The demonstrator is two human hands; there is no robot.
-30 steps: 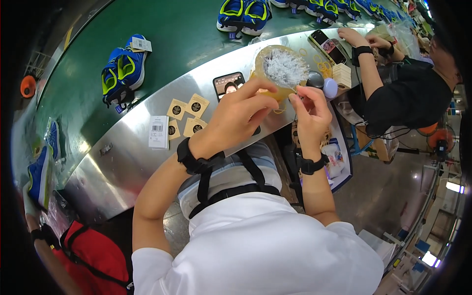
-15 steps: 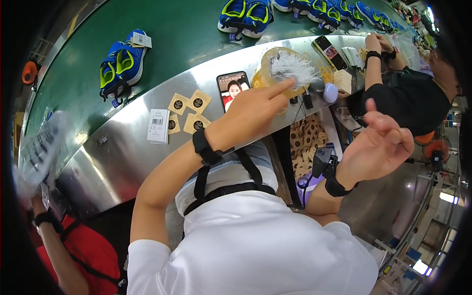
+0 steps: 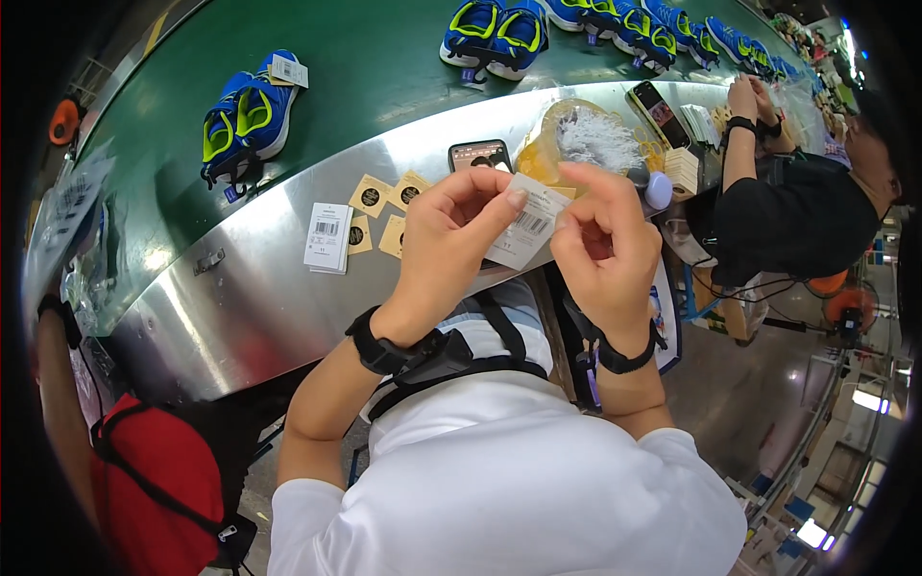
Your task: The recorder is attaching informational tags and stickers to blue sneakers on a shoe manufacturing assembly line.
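I see my left hand (image 3: pixel 451 235) and right hand (image 3: pixel 600 254) both pinching one white barcode tag (image 3: pixel 526 230), held between them above the near edge of the steel counter (image 3: pixel 240 288), left thumb on its left end, right fingers on its right.

Barcode tag (image 3: pixel 526 227): lower-left part hidden under my left grip (image 3: pixel 449 252); print too small to read. Phone (image 3: pixel 479 154): near edge covered by same grip. Clear bag w/ white strings (image 3: pixel 584 142): near side behind my right grip (image 3: pixel 600 252). Far shoe row (image 3: pixel 672 29): cut off at top edge.
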